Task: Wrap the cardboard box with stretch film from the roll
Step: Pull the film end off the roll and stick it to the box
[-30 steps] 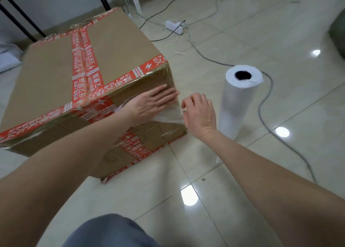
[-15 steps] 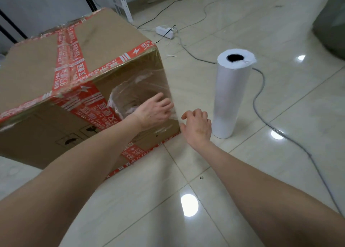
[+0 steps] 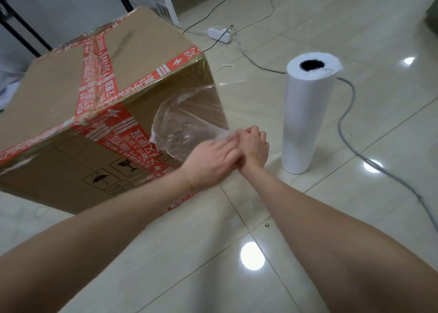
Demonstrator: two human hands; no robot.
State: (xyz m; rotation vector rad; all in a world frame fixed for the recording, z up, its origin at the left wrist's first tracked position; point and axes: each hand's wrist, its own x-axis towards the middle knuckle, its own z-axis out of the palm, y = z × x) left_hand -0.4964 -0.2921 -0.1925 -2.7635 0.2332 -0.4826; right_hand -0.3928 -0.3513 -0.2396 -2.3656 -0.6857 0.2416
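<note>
Single head view, wide-angle, tilted down-forward, close above cardboard box (image 3: 59,94) and floor (image 3: 391,99).

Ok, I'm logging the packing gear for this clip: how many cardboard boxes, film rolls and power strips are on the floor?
Cardboard box: 1
Film roll: 1
Power strip: 1
Total: 3

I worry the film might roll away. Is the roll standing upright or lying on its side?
Upright. The roll stands on its end on the floor, its dark core hole facing up.
</note>
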